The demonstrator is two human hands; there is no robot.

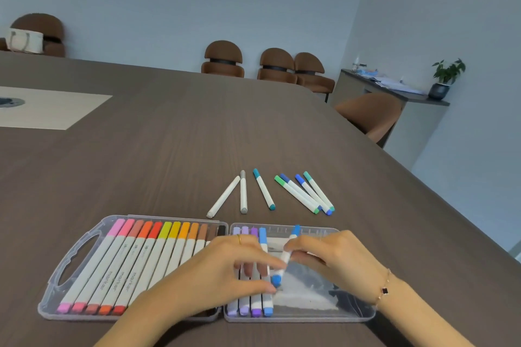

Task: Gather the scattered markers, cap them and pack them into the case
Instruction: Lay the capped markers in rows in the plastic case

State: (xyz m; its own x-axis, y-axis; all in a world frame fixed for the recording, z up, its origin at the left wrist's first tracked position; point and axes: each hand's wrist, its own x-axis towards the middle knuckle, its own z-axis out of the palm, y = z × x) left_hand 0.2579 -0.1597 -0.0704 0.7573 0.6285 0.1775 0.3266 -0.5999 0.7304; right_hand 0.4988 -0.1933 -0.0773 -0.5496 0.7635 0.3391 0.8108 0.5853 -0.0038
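A clear plastic marker case (84, 236) lies open on the brown table. Its left half is full of pink, orange, yellow and brown markers (146, 256). Its right half (358, 313) holds several purple and blue markers (255, 310) at its left side. Both hands hover over the right half. My right hand (332, 259) pinches a blue marker (293, 236), tilted above the case. My left hand (225, 267) touches the marker's lower end with its fingertips. Beyond the case lie several loose markers: white (224, 196), grey (243, 191), teal (263, 189), and a green and blue cluster (306, 193).
The table's right edge (423, 177) runs diagonally close to the loose markers. A pale inset panel (50, 107) sits at the far left. Brown chairs (277, 65) line the far side, one chair (369, 113) on the right. A sideboard with a plant (445, 76) stands by the wall.
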